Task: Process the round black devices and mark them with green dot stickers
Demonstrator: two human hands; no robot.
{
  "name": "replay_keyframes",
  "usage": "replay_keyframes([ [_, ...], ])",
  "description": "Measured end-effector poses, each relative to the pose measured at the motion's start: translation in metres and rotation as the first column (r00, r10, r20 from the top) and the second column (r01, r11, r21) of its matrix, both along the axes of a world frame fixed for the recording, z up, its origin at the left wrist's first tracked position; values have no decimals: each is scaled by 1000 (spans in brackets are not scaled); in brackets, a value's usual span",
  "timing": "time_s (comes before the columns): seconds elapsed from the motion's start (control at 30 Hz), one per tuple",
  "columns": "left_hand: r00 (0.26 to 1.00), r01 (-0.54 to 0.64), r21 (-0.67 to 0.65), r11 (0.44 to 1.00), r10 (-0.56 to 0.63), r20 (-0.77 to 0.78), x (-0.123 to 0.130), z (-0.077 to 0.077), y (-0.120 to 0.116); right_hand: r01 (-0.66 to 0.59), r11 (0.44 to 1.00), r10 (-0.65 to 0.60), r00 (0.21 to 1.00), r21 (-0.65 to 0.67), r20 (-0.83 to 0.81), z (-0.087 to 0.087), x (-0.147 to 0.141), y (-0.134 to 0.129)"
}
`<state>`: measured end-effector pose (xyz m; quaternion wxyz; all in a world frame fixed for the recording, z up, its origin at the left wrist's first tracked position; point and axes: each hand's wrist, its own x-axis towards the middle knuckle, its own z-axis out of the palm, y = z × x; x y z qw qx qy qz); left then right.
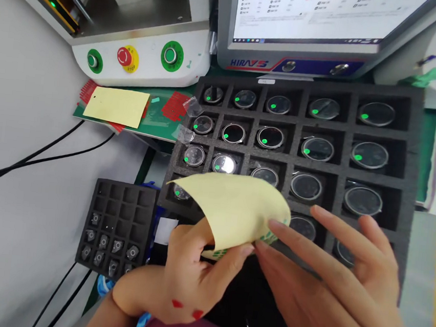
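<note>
A pale yellow sheet (233, 201) curls over the front of a black foam tray (345, 140), with green dots showing along its lower edge. My left hand (199, 275) is closed on the sheet's lower part, thumb in front and some fingers hidden behind the paper. At the sheet's right edge, the thumb and index finger of my right hand (330, 277) pinch near the green dots; its other fingers are spread. Round glass-faced pieces (272, 137) lie in the tray's compartments, many with a green dot sticker. Two red marks show on the back of my left hand.
A monitor (297, 63) stands behind the tray. A machine panel (147, 59) with green and red buttons is at the upper left, above another yellow sheet (116, 106) and red stickers (175, 107). A smaller foam tray (118, 220) with small parts lies left, near black cables (45, 152).
</note>
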<state>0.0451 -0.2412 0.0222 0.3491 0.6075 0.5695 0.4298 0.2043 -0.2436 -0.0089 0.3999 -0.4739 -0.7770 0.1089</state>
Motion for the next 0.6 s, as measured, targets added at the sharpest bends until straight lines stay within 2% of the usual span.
replay_keyframes([
  [0.27,986,48,42,998,-41,-164,10,5,2,24,1000,-24,1000,-7,-13,-7,11,-3],
  [0.43,985,48,57,997,-38,-166,14,7,5,38,999,-38,999,11,-15,-7,11,-2],
  [0.6,983,110,18,994,-106,-151,14,7,7,74,997,-73,997,9,-40,-8,11,-2],
])
